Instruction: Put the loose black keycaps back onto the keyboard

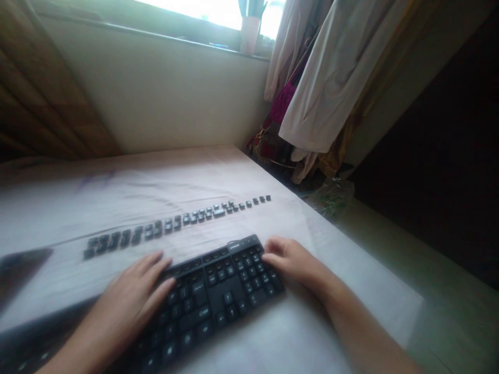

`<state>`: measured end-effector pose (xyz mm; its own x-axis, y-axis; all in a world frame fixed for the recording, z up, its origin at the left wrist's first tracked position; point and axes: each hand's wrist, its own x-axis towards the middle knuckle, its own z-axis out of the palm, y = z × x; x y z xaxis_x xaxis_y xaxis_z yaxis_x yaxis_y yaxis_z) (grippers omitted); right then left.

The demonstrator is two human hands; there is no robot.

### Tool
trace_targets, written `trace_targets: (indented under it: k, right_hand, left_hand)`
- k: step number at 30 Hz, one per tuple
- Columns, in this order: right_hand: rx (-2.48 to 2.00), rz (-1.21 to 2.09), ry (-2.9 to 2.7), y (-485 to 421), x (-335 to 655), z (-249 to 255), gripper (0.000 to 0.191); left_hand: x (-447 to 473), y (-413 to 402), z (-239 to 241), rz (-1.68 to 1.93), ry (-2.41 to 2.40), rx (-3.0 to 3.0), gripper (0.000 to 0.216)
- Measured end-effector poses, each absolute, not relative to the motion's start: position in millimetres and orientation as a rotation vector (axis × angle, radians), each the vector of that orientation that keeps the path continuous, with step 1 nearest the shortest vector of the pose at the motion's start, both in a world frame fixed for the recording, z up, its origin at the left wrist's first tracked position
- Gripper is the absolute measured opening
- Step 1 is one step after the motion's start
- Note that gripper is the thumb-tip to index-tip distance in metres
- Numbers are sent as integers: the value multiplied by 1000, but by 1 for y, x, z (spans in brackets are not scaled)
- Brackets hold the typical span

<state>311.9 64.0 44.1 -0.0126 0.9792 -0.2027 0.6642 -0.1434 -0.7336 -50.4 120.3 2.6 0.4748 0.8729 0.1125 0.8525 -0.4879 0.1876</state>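
Observation:
A black keyboard (226, 298) lies slanted across the bedsheet, its number pad towards the right. My left hand (136, 285) rests over the keyboard's middle, fingers stretched out across its upper edge. At the number pad's upper right corner is my right hand (284, 257), its fingers curled in and the thumb at the outermost keys. Whatever those fingertips may hold is hidden. Beyond the keyboard, loose black keycaps (168, 225) are laid out in a long double row that thins to a single line at the right.
A light bedsheet (218, 171) covers the bed, whose edge drops off on the right. A dark flat object (23, 272) lies at the left. Clothes (331, 78) hang beyond the bed's right edge, above a clear plastic bag (333, 197). A potted plant (250, 34) stands on the windowsill.

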Motion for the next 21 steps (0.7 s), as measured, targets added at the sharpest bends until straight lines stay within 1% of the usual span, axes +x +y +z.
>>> trace_targets:
  k: [4, 8, 14, 18, 21]
  right_hand:
    - [-1834, 993, -1684, 65, 312, 42, 9]
    - [-1788, 1038, -1660, 64, 312, 43, 11]
    - [-1726, 1087, -1597, 63, 313, 38, 23]
    - [-1750, 983, -1562, 65, 313, 31, 33]
    - [-1770, 864, -1594, 67, 310, 29, 36]
  left_hand:
    - [-49, 120, 4, 255, 1522, 2584, 64]
    - [-48, 118, 5, 300, 1543, 2540, 61]
    - [-60, 117, 17, 355, 1481, 2438, 62]
    - [-96, 107, 23, 432, 1596, 2410, 58]
    - [-129, 90, 19, 529, 1734, 2345, 58]
